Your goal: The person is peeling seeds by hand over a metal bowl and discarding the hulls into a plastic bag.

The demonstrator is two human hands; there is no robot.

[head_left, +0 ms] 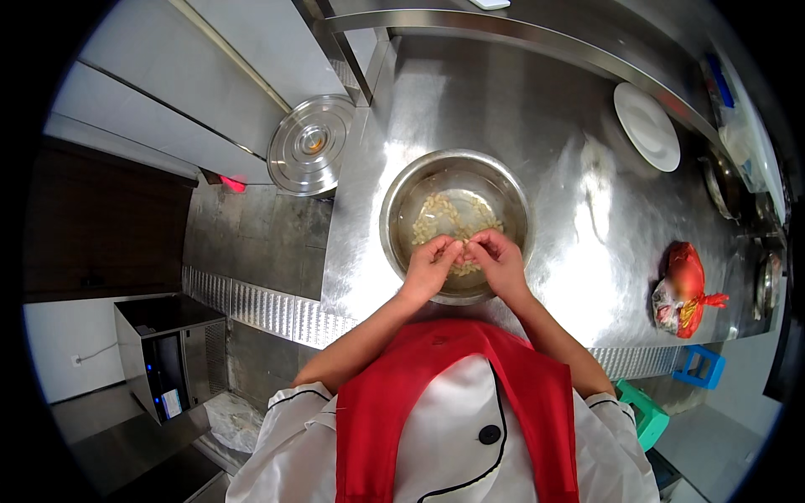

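A round stainless steel basin stands on the steel worktable in front of me, holding water and many small pale kernels, which look like peeled nuts or beans. Over its near half, my left hand and my right hand meet at the fingertips. Thumbs and forefingers of both are pinched together around something tiny, seemingly one of the kernels; the fingers mostly hide it.
On the right of the worktable are a white oval-looking plate and a knotted red plastic bag. A steel shelf rail crosses the far side. A large round metal lid is beyond the table's left edge. Plastic stools stand below right.
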